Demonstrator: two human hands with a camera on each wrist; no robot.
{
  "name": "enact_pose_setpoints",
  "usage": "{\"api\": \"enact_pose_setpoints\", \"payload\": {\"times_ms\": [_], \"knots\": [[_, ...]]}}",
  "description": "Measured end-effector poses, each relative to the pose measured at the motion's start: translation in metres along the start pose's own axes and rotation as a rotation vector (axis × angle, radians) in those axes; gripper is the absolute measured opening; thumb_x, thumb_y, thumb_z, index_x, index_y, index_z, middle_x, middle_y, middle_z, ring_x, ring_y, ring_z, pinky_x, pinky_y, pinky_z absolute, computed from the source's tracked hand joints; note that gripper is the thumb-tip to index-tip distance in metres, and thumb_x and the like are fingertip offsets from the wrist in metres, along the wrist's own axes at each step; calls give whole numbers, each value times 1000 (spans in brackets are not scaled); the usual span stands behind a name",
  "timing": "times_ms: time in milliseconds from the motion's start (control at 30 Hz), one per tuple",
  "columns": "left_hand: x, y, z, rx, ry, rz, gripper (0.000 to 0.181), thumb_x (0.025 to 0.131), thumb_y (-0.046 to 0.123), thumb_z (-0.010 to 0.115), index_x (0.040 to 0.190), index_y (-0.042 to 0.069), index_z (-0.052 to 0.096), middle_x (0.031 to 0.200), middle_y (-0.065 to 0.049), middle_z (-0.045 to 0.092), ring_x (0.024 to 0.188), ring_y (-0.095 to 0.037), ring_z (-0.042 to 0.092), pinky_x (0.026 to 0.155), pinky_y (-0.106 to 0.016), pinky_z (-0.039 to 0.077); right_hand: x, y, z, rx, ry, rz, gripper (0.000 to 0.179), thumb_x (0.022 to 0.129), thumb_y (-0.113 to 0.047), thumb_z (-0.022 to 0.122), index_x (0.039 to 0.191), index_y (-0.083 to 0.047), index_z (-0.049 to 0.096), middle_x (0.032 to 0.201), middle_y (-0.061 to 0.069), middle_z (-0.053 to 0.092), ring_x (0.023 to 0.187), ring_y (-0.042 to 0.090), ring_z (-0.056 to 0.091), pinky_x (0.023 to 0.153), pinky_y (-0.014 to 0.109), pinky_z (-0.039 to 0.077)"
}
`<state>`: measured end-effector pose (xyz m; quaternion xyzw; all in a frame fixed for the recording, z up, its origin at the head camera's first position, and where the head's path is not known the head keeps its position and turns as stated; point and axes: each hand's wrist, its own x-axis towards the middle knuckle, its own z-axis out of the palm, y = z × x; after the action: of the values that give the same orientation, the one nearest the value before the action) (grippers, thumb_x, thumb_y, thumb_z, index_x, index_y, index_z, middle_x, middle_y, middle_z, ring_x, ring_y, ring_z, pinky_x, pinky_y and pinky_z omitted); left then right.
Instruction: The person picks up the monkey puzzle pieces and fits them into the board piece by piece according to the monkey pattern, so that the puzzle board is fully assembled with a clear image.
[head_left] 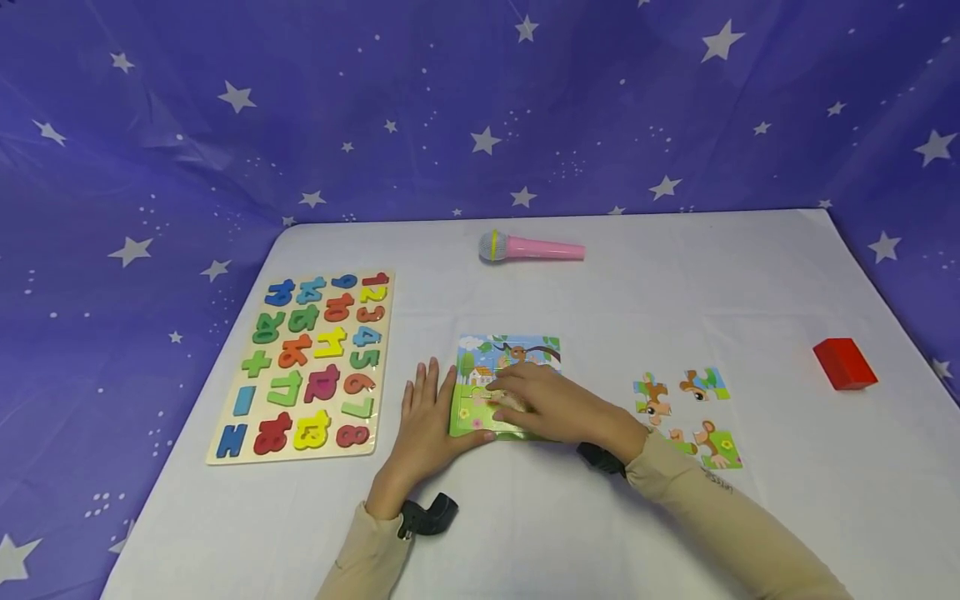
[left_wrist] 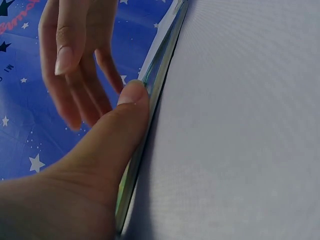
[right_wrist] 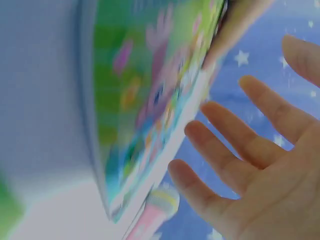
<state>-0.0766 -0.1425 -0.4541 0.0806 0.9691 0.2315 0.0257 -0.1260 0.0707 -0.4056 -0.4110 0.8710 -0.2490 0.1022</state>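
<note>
A square picture puzzle board [head_left: 474, 421], showing a house, grass and a monkey, lies mid-table in the head view. My left hand [head_left: 427, 429] rests along its left side, fingers straight, with the thumb [left_wrist: 132, 102] at the near edge. Over the board's right part hovers my right hand [head_left: 558, 404], hiding some of the picture. Its fingers [right_wrist: 237, 127] are spread and loosely bent, with nothing between them in the right wrist view. Several loose puzzle pieces [head_left: 705, 385] with brown monkey parts lie to the right, a few partly behind the right forearm.
On the left lies a wooden number board [head_left: 252, 452] filled with coloured numerals. A pink toy microphone [head_left: 547, 249] lies at the back, and a red block [head_left: 845, 364] near the right edge. White cloth covers the table; a starry purple backdrop [head_left: 435, 108] stands behind.
</note>
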Motion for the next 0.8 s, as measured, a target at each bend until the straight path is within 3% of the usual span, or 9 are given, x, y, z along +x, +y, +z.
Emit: {"api": "enact_pose_setpoints", "payload": {"times_ms": [133, 300, 567, 800], "knots": [[1, 0, 0, -11, -2, -7, 108, 67, 65, 64, 145, 6, 20, 152, -21, 5, 141, -35, -3, 112, -53, 3, -8, 12, -15, 8, 28, 60, 41, 89, -38, 54, 118, -11, 59, 118, 1, 60, 108, 17, 56, 98, 40, 40], [1, 1, 0, -19, -9, -17, 108, 66, 65, 65, 145, 6, 19, 152, -20, 3, 141, -35, -5, 112, -53, 2, -26, 29, -34, 29, 29, 186, 44, 87, -35, 58, 121, -7, 56, 122, 7, 59, 119, 26, 50, 101, 48, 36], [1, 1, 0, -24, -10, -20, 108, 66, 63, 66, 145, 6, 19, 152, -20, 2, 141, -35, -5, 112, -53, 1, -66, 63, -55, 61, 75, 316, 35, 88, -19, 58, 117, 0, 55, 112, 14, 61, 105, 29, 57, 89, 45, 46], [0, 2, 0, -22, -20, -23, 108, 67, 63, 66, 145, 7, 18, 152, -19, 2, 141, -34, -5, 112, -52, 1, -100, 80, -64, 90, 91, 425, 30, 90, -12, 52, 117, 2, 55, 107, 14, 61, 100, 29, 57, 84, 45, 46]]}}
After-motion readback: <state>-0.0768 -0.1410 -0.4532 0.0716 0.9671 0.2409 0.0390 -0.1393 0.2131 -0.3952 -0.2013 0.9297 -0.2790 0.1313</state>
